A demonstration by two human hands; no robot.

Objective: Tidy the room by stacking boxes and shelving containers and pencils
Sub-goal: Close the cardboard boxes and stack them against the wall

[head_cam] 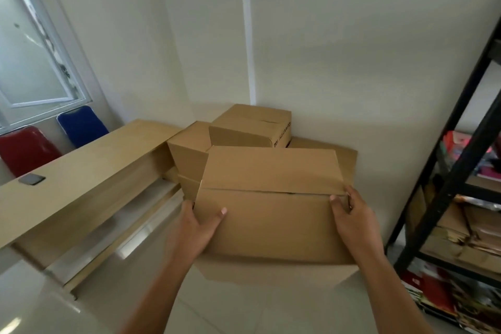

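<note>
Large cardboard box (273,214) held at its two short ends, low over another box beneath it in the wall corner, in front of the smaller stacked boxes (249,127). Left hand (193,228) and right hand (355,222) pressed flat, fingers (337,205) clamped on the sides, thumbs on top. Probably light and fairly stiff, flaps loose; best gripped low at the ends, not by the flaps
</note>
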